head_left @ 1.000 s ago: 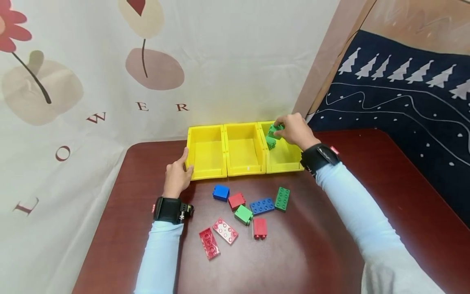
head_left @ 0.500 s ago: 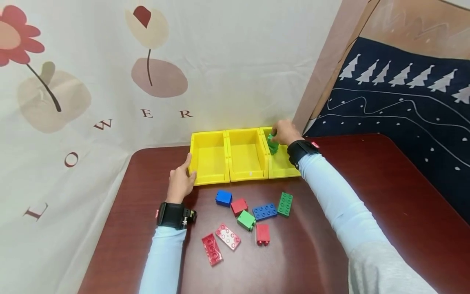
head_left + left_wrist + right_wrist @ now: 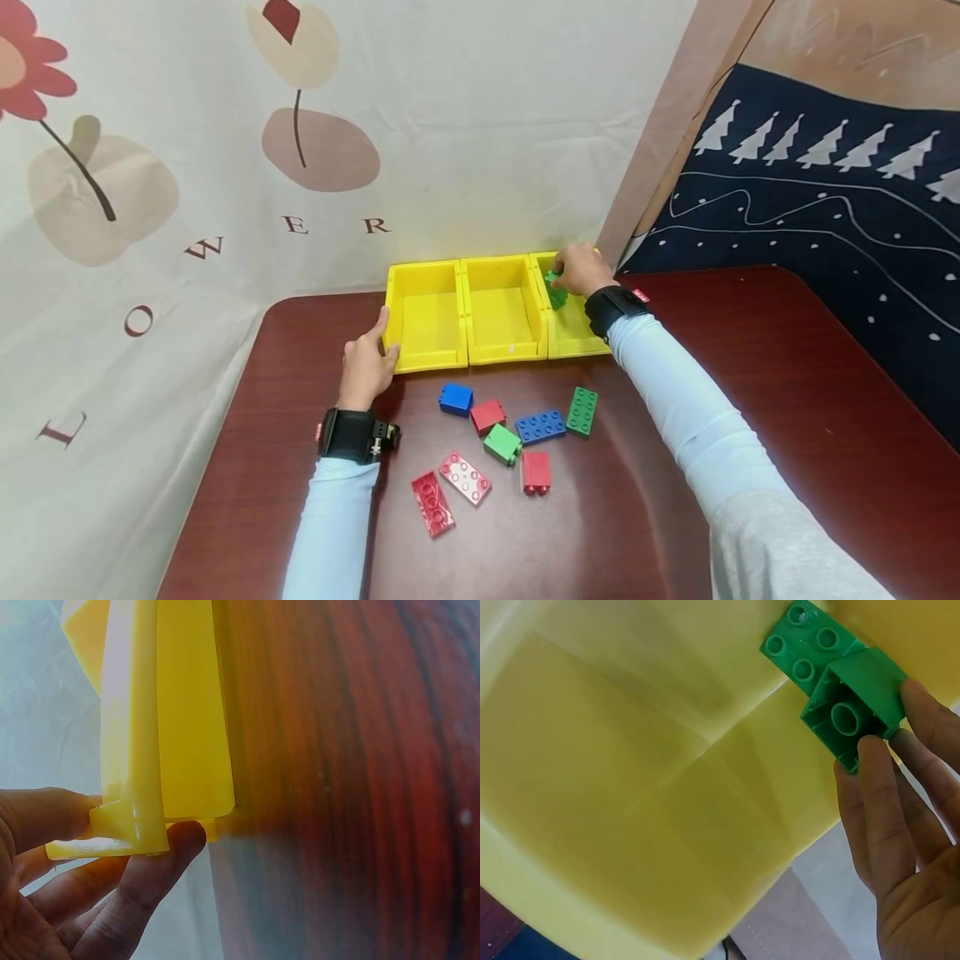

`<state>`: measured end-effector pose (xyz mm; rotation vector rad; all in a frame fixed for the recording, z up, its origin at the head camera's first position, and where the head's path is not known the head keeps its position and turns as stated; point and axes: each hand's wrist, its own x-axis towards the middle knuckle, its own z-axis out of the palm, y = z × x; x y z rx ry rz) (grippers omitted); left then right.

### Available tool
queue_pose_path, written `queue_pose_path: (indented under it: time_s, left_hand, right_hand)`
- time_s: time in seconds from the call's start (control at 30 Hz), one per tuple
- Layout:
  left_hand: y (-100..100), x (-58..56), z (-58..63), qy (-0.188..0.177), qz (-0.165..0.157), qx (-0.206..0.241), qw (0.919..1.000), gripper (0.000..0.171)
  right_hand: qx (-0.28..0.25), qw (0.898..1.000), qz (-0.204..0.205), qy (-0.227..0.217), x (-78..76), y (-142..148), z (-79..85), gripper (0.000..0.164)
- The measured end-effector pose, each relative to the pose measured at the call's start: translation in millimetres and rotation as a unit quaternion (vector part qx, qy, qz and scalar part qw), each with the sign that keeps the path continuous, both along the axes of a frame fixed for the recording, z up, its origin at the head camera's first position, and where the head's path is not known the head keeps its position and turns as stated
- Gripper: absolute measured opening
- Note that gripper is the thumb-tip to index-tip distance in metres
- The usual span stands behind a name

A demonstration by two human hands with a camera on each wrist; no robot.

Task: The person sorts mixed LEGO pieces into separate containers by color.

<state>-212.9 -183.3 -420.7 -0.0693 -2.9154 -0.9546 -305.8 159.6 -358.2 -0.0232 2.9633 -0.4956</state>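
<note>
Three yellow bins stand side by side in the head view: a left bin (image 3: 427,325), a middle bin (image 3: 504,317) and a right bin (image 3: 576,337). My left hand (image 3: 365,368) grips the front left corner of the left bin; in the left wrist view thumb and fingers lie on either side of its yellow edge (image 3: 135,750). Inside the right bin my right hand (image 3: 585,268) pinches a green brick (image 3: 870,686), hollow side showing in the right wrist view. Against it lies a second green brick (image 3: 799,645), studs visible. Whether the two are joined I cannot tell.
Before the bins lie loose bricks: a small blue one (image 3: 456,399), a long blue one (image 3: 540,427), a dark green one (image 3: 582,412), a light green one (image 3: 502,444) and several red ones (image 3: 432,503). A white wall hanging (image 3: 480,150) rises behind the table.
My right hand has moved slightly left and lower within the right bin, bringing its green brick against the other green one. My left hand keeps its grip on the left bin.
</note>
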Motion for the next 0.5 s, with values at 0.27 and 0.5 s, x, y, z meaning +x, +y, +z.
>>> queue_pose_path:
  time_s: [0.27,0.5]
  left_hand:
    - [0,0.3,1.5,-0.009,-0.004,0.006,0.9999,0.067]
    - [1,0.0,1.3,0.002,-0.007,-0.002,1.0000,0.067]
  right_hand:
    - [0.012,0.999,-0.004,0.031,9.0,2,-1.3,0.046]
    - [-0.022,0.994,0.031,0.105,62.5,1,30.2,0.047]
